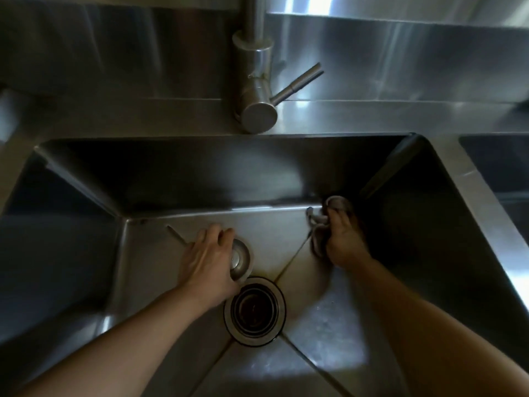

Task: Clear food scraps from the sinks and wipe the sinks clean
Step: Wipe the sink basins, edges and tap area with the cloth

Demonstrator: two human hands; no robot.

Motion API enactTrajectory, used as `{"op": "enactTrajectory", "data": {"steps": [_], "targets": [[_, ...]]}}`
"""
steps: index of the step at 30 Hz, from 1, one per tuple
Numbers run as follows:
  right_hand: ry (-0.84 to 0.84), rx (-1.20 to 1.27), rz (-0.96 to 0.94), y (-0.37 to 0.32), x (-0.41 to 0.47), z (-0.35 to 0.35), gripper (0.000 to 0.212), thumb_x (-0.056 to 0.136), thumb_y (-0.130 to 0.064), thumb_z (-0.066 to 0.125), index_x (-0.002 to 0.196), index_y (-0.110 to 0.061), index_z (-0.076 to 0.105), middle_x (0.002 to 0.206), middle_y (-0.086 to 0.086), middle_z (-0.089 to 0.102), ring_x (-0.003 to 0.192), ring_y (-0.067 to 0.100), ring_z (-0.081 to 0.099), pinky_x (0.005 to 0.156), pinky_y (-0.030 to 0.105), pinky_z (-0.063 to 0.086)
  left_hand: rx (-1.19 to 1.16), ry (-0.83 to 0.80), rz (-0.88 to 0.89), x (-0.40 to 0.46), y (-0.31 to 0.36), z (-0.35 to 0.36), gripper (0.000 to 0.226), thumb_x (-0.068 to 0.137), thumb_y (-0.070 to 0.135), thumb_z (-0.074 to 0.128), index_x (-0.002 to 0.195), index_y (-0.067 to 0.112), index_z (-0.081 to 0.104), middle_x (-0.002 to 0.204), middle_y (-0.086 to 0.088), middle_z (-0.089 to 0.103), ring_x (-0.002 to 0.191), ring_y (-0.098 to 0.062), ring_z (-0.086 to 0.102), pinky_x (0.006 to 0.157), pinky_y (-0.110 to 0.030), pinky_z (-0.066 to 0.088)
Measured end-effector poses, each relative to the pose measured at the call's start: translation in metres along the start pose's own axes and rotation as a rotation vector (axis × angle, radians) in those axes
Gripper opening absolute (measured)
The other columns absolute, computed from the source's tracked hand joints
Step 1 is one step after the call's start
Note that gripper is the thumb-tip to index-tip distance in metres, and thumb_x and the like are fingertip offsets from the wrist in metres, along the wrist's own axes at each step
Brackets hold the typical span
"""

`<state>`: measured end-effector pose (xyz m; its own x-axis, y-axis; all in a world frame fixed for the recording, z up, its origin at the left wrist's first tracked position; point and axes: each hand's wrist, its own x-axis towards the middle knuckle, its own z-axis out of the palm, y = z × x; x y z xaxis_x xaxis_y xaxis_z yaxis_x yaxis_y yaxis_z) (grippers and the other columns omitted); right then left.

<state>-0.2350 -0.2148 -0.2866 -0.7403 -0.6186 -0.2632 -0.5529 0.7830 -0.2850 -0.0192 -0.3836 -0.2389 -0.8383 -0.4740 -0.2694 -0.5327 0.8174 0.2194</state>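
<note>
**Strainer out, cloth working the far corner of the sink**

The left hand (pixel 210 257) has its grip curled over the rim of the round metal strainer (pixel 240 260), which sits on the sink floor (pixel 274 233) touching the open drain (pixel 254 310) at about 11 o'clock from it. The right hand (pixel 345 245) has its grip closed on a bunched grey cloth (pixel 320 224), pressed into the basin's far-right corner, at about 1 o'clock from the drain.

To do this well, I would judge it best to keep the strainer level while carrying it, so any scraps stay in the cup, and to drag the cloth along the floor creases toward the drain, where a brownish streak runs in from the cloth's corner.

The strainer lies flat, its face up; being round it has no long axis in plan. The cloth is crumpled, stretched roughly from 12 to 6 o'clock under the hand. The faucet lever (pixel 297 84) points toward 2 o'clock
</note>
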Motion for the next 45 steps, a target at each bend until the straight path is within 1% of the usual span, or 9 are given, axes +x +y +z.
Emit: {"op": "enactTrajectory", "data": {"steps": [4,8,12,16,20,24,34,41,45], "targets": [[0.006,-0.062,-0.001,0.005,0.001,-0.003,0.075,0.080,-0.032,0.020,0.152,-0.015,0.012,0.160,0.003,0.002,0.147,0.024,0.005,0.118,0.035,0.008,-0.025,-0.010,0.007,0.035,0.029,0.006,0.094,0.063,0.047,0.077,0.140,0.021,0.030,0.135,-0.003,0.033,0.123,-0.024,0.037,0.097,-0.034,0.036],[-0.031,-0.037,-0.056,0.012,-0.007,-0.001,0.070,0.089,-0.016,0.041,0.151,-0.013,0.009,0.160,0.006,-0.001,0.148,0.024,-0.001,0.118,0.032,0.004,-0.040,0.006,0.004,0.068,0.058,0.012,0.083,0.062,0.038,0.080,0.131,0.022,0.038,0.128,-0.004,0.038,0.118,-0.026,0.042,0.095,-0.035,0.038],[-0.153,-0.064,-0.200,0.008,-0.035,0.009,0.075,0.079,-0.033,0.024,0.151,-0.013,0.013,0.160,0.007,0.004,0.147,0.026,0.002,0.119,0.030,0.000,-0.029,0.030,-0.029,0.086,0.072,0.019,0.074,0.064,0.033,0.080,0.125,0.020,0.041,0.126,-0.005,0.041,0.116,-0.028,0.042,0.093,-0.036,0.039],[-0.194,0.009,-0.320,0.000,-0.068,0.030,0.068,0.086,-0.040,0.036,0.150,-0.024,0.020,0.159,-0.003,0.010,0.148,0.024,-0.001,0.116,0.031,0.008,0.010,0.009,-0.020,0.091,0.072,0.030,0.073,0.065,0.025,0.079,0.125,0.016,0.039,0.127,-0.008,0.037,0.114,-0.030,0.040,0.089,-0.036,0.041],[-0.178,0.111,-0.511,-0.011,-0.100,0.042,0.061,0.082,-0.030,0.063,0.140,-0.020,0.046,0.150,0.000,0.038,0.142,0.033,0.026,0.112,0.040,0.015,-0.050,0.005,-0.027,0.090,0.072,0.034,0.080,0.063,0.026,0.083,0.128,0.014,0.038,0.130,-0.009,0.033,0.114,-0.031,0.038,0.091,-0.038,0.041],[-0.215,0.023,-0.594,-0.006,-0.103,0.037,0.058,0.091,-0.038,0.049,0.146,-0.024,0.036,0.156,-0.006,0.025,0.147,0.020,0.011,0.119,0.035,0.006,-0.094,-0.001,-0.031,0.084,0.068,0.027,0.084,0.062,0.028,0.085,0.130,0.015,0.038,0.133,-0.008,0.032,0.117,-0.030,0.040,0.092,-0.037,0.040],[-0.145,-0.158,0.116,0.010,-0.089,0.019,0.070,0.095,-0.022,0.036,0.152,-0.015,-0.006,0.160,0.005,-0.008,0.147,0.025,-0.008,0.118,0.038,0.004,-0.058,-0.015,-0.117,0.028,0.025,0.000,0.057,0.082,0.013,0.064,0.133,0.016,0.038,0.138,-0.008,0.032,0.124,-0.029,0.041,0.098,-0.039,0.042],[-0.163,-0.064,-0.028,-0.055,-0.109,0.041,0.062,0.100,-0.018,0.032,0.153,-0.023,0.000,0.161,-0.002,-0.007,0.147,0.020,-0.010,0.117,0.030,0.003,0.009,-0.081,-0.160,-0.014,-0.020,-0.035,0.056,0.084,0.015,0.062,0.135,0.015,0.039,0.138,-0.007,0.033,0.127,-0.028,0.037,0.103,-0.036,0.037],[-0.244,0.006,-0.158,-0.093,-0.106,0.053,0.050,0.098,-0.013,0.042,0.147,-0.014,0.032,0.156,0.009,0.023,0.143,0.026,0.020,0.114,0.032,0.019,0.052,-0.088,-0.175,-0.032,-0.036,-0.050,0.055,0.085,0.022,0.062,0.135,0.017,0.040,0.138,-0.005,0.034,0.127,-0.027,0.038,0.101,-0.034,0.036]]}}
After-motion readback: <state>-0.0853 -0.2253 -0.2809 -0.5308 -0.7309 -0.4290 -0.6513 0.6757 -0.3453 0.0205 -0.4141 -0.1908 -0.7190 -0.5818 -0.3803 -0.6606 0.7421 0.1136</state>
